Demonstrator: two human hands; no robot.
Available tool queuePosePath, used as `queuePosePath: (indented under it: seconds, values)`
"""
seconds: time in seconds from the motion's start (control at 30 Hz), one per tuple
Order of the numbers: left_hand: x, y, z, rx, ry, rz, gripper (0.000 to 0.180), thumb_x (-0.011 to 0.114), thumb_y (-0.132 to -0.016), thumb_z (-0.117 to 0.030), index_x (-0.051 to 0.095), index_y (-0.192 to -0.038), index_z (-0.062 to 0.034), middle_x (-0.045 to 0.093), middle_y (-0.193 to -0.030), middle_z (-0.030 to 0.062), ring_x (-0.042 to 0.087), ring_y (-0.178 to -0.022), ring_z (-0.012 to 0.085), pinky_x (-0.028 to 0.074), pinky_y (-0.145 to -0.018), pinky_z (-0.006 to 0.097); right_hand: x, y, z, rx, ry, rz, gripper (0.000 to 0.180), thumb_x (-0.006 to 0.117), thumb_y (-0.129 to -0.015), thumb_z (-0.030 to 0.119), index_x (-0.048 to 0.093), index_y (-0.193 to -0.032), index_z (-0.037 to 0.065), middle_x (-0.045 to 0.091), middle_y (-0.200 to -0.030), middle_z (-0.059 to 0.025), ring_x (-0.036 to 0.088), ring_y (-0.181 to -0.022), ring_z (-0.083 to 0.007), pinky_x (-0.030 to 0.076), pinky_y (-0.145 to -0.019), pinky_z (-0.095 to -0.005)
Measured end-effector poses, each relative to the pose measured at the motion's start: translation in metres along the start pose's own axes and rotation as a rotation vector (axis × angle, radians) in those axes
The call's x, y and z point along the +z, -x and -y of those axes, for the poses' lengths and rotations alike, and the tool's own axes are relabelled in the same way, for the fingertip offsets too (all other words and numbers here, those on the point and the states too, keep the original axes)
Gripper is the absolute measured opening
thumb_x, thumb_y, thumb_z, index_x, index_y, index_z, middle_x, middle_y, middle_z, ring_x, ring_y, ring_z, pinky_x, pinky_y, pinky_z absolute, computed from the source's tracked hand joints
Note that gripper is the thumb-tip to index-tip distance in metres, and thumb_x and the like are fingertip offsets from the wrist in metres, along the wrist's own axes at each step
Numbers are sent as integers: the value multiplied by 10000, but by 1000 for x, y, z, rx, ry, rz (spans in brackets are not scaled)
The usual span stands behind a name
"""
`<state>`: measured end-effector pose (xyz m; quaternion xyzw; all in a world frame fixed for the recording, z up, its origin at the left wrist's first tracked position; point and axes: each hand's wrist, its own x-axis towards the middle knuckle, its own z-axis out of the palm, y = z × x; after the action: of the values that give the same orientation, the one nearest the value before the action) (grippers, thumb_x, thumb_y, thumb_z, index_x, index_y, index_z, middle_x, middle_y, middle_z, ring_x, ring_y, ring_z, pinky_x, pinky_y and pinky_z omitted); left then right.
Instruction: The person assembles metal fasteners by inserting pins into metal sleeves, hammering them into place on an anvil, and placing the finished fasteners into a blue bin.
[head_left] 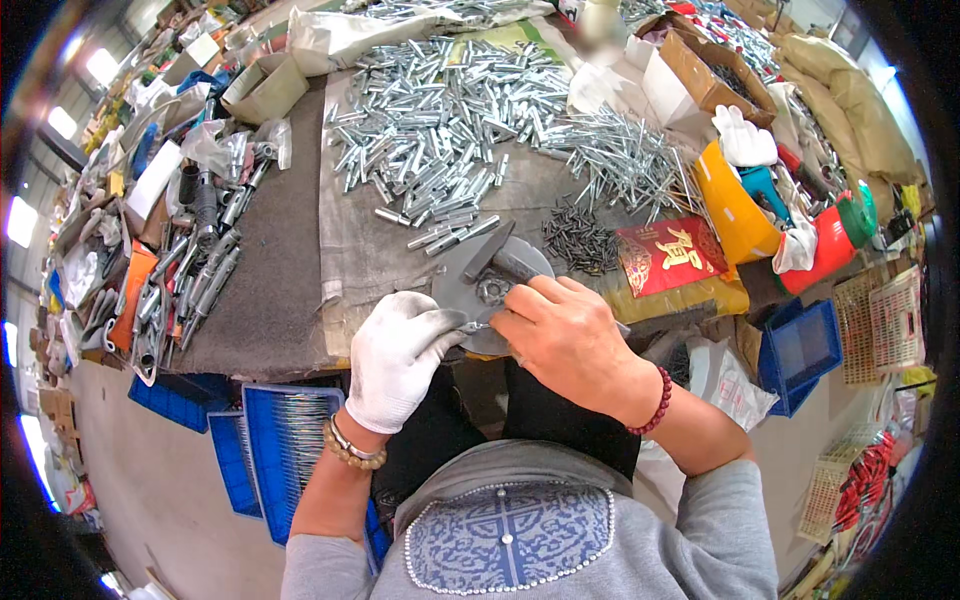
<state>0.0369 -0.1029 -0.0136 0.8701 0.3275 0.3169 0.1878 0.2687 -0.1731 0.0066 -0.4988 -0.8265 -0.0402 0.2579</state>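
Left hand (398,355) in white glove, fingers curled closed, pinching small metal piece (474,326) at fingertips. Right hand (566,335) bare, fingers bent closed on same piece from other side. Both hands meet over grey round metal plate (468,272) at near table edge. Dark hammer-like tool (492,252) lies on plate. Beyond plate, pile of silver metal sleeves (440,130) and small heap of dark screws (580,240). Red packet (668,256) just beside right hand. Little free room on grey cloth-covered table (270,280). Blue crates (280,450) below, on left.
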Motion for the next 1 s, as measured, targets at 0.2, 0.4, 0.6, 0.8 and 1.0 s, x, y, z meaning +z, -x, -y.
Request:
queuePosePath:
  seconds: [0.2,0.4,0.6,0.8,1.0]
  values:
    - [1,0,-4,-40,52,29,170,849,-849,-76,829,-1018,-64,706,-962,99,680,-948,285,550,-834,392,5,-1,1,-87,29,18,51,704,-815,141,677,-845,108,594,-941,-42,634,-938,-230,543,-837,-383]
    - [2,3,-3,-83,66,29,168,848,-842,-56,825,-1008,-45,704,-964,113,666,-965,294,544,-857,398,-5,21,-1,147,-19,-216,233,735,-843,97,744,-1075,116,631,-959,-52,672,-929,-256,557,-822,-406]
    - [5,3,-1,-57,70,4,182,860,-834,-57,822,-1012,-45,700,-959,112,667,-972,292,541,-851,398,-30,63,-57,587,38,-189,299,807,-757,2,770,-1037,100,682,-988,-95,707,-1012,-344,587,-856,-445]
    - [3,1,-3,-44,92,-4,171,855,-836,-63,817,-1002,-49,688,-940,107,669,-949,296,539,-844,400,-30,53,-63,379,60,-99,261,829,-757,38,762,-1006,83,647,-980,-91,679,-996,-332,569,-862,-455]
    - [3,2,-2,-21,62,-7,148,847,-845,-76,814,-988,-53,697,-951,108,672,-947,302,542,-842,404,-31,38,-66,274,183,21,85,753,-842,68,703,-911,75,615,-965,-91,671,-983,-312,566,-872,-452]
